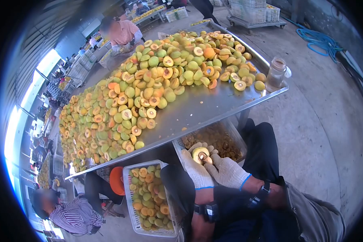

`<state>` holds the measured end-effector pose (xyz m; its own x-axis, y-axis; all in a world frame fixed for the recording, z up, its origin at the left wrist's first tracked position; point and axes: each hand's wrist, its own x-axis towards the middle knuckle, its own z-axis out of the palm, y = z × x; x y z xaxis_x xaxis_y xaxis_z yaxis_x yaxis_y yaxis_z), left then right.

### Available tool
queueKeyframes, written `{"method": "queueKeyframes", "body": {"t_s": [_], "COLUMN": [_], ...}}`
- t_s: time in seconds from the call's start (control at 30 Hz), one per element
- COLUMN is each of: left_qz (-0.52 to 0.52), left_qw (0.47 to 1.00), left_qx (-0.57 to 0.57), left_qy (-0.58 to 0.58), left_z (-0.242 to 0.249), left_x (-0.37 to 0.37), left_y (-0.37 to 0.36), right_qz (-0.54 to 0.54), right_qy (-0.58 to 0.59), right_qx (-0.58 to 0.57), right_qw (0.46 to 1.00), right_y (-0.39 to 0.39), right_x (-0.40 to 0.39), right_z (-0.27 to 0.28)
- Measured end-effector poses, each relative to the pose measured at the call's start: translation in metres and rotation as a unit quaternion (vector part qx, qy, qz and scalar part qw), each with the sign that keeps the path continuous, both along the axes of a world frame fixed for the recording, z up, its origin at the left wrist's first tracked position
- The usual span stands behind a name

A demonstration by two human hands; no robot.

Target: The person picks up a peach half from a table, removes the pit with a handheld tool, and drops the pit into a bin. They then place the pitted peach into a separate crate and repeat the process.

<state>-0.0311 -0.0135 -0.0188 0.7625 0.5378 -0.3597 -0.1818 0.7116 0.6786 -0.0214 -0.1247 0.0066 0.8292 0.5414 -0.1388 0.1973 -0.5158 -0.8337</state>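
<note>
Head view looked down at my lap, where my left hand [196, 171] in a white knitted work glove cupped a halved yellow-green peach [200, 153] from below, while my right hand [228, 171], gloved alike, pinched at its brown stone with the fingertips. Both hands were closed round that one half, held over the grey crate of loose stones [216, 139] under the steel sorting table [197, 109]. I judged the wet fruit could slip from the glove and fall among the stones. One glass jar [276, 74] stood at the table's corner, one white mesh basket of pitted halves [147, 199] sat beside my knee, and the heaped halves were too many to count.
</note>
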Motion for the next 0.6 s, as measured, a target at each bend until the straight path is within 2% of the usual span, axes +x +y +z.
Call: {"method": "queueKeyframes", "body": {"t_s": [0.2, 0.43, 0.5, 0.6], "left_qz": [-0.029, -0.009, -0.039, -0.035], "left_qw": [0.999, 0.998, 0.995, 0.997], "left_qx": [0.035, 0.052, 0.091, 0.067], "left_qy": [0.009, 0.02, -0.015, -0.008], "left_z": [0.01, 0.008, 0.009, 0.016], "left_x": [-0.001, 0.0, -0.002, -0.001], "left_y": [0.002, 0.001, 0.003, 0.001], "right_qz": [0.012, 0.006, 0.012, 0.025], "right_qy": [0.048, 0.032, 0.03, 0.037], "right_qx": [0.025, 0.024, 0.056, 0.017], "right_qw": [0.998, 0.999, 0.998, 0.999], "right_y": [-0.007, -0.009, -0.011, -0.01], "right_x": [0.0, 0.0, -0.002, 0.001], "right_z": [0.01, 0.01, 0.014, 0.014]}}
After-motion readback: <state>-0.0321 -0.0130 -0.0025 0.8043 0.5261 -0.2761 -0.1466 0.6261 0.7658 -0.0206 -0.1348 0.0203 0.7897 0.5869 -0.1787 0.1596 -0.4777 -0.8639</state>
